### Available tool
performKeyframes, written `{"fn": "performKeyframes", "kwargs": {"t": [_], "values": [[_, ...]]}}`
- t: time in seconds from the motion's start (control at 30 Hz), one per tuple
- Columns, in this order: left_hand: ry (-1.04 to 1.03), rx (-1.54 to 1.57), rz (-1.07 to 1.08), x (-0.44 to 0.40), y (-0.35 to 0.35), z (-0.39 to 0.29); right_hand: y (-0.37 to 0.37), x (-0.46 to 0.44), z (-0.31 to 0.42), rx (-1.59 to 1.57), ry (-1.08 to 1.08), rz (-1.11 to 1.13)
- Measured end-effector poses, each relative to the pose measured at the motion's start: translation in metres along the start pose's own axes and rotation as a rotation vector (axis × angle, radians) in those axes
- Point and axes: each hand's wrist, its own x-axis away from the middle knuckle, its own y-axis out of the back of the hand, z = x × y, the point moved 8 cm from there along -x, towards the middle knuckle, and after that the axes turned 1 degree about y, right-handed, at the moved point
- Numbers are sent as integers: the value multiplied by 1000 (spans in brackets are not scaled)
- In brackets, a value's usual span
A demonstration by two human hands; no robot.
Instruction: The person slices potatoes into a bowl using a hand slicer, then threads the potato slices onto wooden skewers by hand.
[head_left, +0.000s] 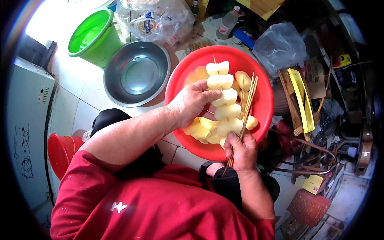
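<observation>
Several pale yellow potato slices (227, 111) are threaded in a row on a thin wooden skewer (215, 60), whose tip sticks out past the top slice. My left hand (192, 102) pinches one of the upper slices between thumb and fingers. My right hand (243, 151) is closed around a bundle of bare wooden skewers (250, 98) at the lower end of the row, its thumb by the lowest slice. Whether it also grips the loaded skewer is hidden. Beneath both hands, a red basin (181, 138) holds loose slices (200, 131).
To the left of the red basin stand a metal basin (138, 76) and a green bucket (90, 40). A red bucket (60, 152) is by a white cabinet (28, 132). Plastic bags (280, 44), a bottle (228, 24) and wooden pieces (294, 100) crowd the back and right.
</observation>
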Motion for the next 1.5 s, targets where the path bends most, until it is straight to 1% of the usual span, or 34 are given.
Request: {"fn": "performKeyframes", "kwargs": {"t": [0.07,0.13,0.17,0.2,0.23,0.33,0.4,0.43,0.5,0.53,0.6,0.73,0.77,0.8,0.83,0.9,0.93,1.0,1.03,1.07,1.13,1.2,1.23,1.27,1.3,1.33,1.4,1.43,1.47,1.5], "values": [[1,-5,4,0,0,-2,5,0,-1,-11,-4,-32],[53,-70,-16,-2,3,-2,12,-1,0,-22,-7,-66],[88,-127,-60,-3,8,-3,19,-1,0,-74,-16,-112],[80,-159,-89,-6,15,-5,27,-1,0,-126,-26,-157],[42,-188,-130,-5,19,-13,38,-1,1,-102,-16,-223],[-66,-265,-224,-6,32,-35,59,2,9,-155,-4,-300],[-111,-393,-275,-6,37,-45,71,5,5,-147,-4,-349],[-109,-393,-276,-8,39,-46,74,8,3,-126,-12,-366],[-149,-548,-276,-9,40,-49,81,18,-7,-85,-35,-407],[-148,-550,-280,-10,41,-48,84,25,-16,-64,-52,-431],[-154,-675,-266,-11,41,-47,89,37,-30,-22,-103,-466],[-119,-773,-270,-16,41,-42,84,46,-50,-45,-230,-423],[-125,-965,-238,-20,37,-40,79,46,-51,-41,-281,-391],[-130,-1157,-202,-23,34,-37,79,46,-50,-43,-285,-389],[-126,-1159,-204,-25,34,-33,75,45,-51,-36,-326,-319],[-135,-1487,-74,-29,23,-19,71,44,-51,-18,-405,-219],[-69,-1574,-49,-31,23,-10,72,43,-48,-22,-408,-219],[-19,-1742,-15,-29,19,1,78,41,-36,217,-394,-202],[-15,-1742,-13,-31,20,4,80,40,-28,336,-360,-200],[-25,-1768,-5,-33,22,8,80,40,-27,334,-362,-200],[-35,-1795,4,-34,20,6,82,39,-17,670,-299,-176],[141,-1615,30,-31,21,4,82,38,-14,710,-268,-194],[141,-1617,30,-31,22,4,83,37,-6,760,-216,-242],[89,-1596,13,-32,22,2,85,37,1,809,-164,-290],[38,-1574,-4,-33,23,0,87,37,5,769,-107,-322],[39,-1575,-3,-34,26,2,86,36,12,730,-36,-349],[-72,-1499,-80,-35,30,-4,76,36,29,721,121,-357],[-74,-1500,-79,-33,28,-6,71,35,28,660,125,-318],[-49,-1505,-128,-29,28,-9,66,34,28,598,130,-279],[-24,-1509,-177,-27,30,-12,60,33,21,522,56,-226]]}}
